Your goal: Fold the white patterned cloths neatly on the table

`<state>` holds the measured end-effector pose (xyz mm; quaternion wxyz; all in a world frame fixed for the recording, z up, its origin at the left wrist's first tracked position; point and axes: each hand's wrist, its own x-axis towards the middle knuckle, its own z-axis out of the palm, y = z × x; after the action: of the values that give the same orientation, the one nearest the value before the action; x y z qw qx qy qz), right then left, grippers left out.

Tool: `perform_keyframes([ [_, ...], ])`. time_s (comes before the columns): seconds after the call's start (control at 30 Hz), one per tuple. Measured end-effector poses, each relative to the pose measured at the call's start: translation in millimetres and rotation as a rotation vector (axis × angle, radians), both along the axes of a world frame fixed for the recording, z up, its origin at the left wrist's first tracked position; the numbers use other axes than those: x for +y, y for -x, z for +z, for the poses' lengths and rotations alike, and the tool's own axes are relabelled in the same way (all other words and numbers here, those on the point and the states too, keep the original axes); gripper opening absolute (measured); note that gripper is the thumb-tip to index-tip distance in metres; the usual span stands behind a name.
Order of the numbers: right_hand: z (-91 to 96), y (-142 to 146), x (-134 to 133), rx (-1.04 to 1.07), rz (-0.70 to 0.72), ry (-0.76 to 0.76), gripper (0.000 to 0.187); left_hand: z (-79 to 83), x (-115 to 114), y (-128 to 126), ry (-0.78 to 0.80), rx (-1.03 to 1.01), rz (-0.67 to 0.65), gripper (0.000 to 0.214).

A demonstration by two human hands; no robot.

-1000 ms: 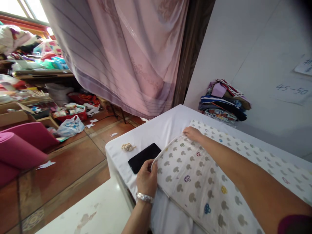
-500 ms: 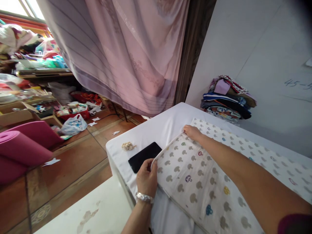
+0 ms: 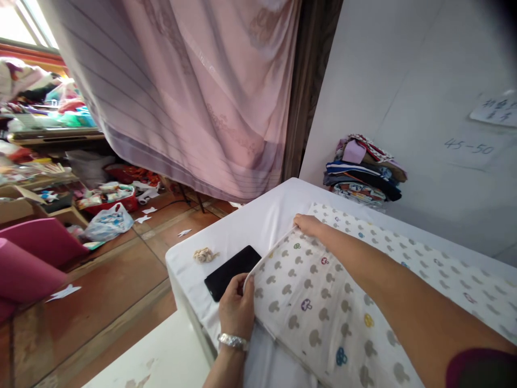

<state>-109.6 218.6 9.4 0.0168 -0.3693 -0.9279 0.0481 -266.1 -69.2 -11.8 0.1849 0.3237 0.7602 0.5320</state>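
Observation:
A white cloth printed with small mushrooms [image 3: 323,302] lies folded on a table covered in white [image 3: 258,221]. My left hand [image 3: 236,307], a silver bracelet on its wrist, pinches the cloth's near corner. My right hand [image 3: 307,223] grips the far corner of the same edge, with the arm stretched across the cloth. A black phone [image 3: 232,265] lies flat on the table just beyond my left hand. A small beige scrap [image 3: 205,254] sits left of the phone.
A stack of folded clothes [image 3: 363,172] stands against the white wall at the table's back. A pink curtain [image 3: 194,91] hangs on the left. Pink rolls [image 3: 36,258], a plastic bag [image 3: 107,223] and clutter lie on the tiled floor.
Both hands keep their grip on the cloth's edge. The view has shifted slightly, so the table and hands sit a little further left in the picture.

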Motion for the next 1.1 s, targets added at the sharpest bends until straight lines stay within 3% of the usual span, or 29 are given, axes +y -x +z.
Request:
perform_keyframes([
  [0.17,-5.8,-1.8,-30.9,0.13,-0.143,-0.057,0.035,3.0,1.3,0.5,0.041,0.055,-0.002,0.033],
  [0.3,-10.5,-4.6,-83.5,0.419,-0.171,0.015,0.042,1.7,1.9,2.7,0.067,0.117,0.002,0.034],
  [0.43,-6.0,-5.6,-155.8,0.92,-0.238,0.514,0.029,2.3,3.0,3.3,0.021,0.109,-0.01,0.036],
  [0.57,15.5,-7.8,-217.3,1.226,-0.325,1.007,0.025,20.7,6.6,-10.4,-0.142,0.053,-0.081,0.04],
  [0.67,34.8,-16.1,-239.0,1.387,-0.32,1.261,0.035,43.3,10.4,-35.0,-0.234,0.089,-0.244,0.04],
  [0.77,47.4,-33.4,-242.6,1.485,-0.285,1.451,0.04,60.5,13.1,-65.7,-0.239,0.144,-0.437,0.043],
  [0.87,49.9,-53.9,-240.8,1.48,-0.307,1.488,0.034,68.8,16.6,-92.4,-0.192,0.093,-0.579,0.052],
  [0.97,42.2,-69.2,-240.5,1.434,-0.321,1.398,0.022,73.1,23.2,-109.6,-0.078,-0.165,-0.676,0.059],
  [1.03,33.8,-75.6,-239.7,1.429,-0.324,1.31,0.018,75.9,28.2,-114.5,-0.028,-0.297,-0.674,0.061],
  [1.1,26.1,-81.3,-236.6,1.447,-0.341,1.222,0.016,78.4,31.7,-115.0,-0.082,-0.265,-0.615,0.06],
])
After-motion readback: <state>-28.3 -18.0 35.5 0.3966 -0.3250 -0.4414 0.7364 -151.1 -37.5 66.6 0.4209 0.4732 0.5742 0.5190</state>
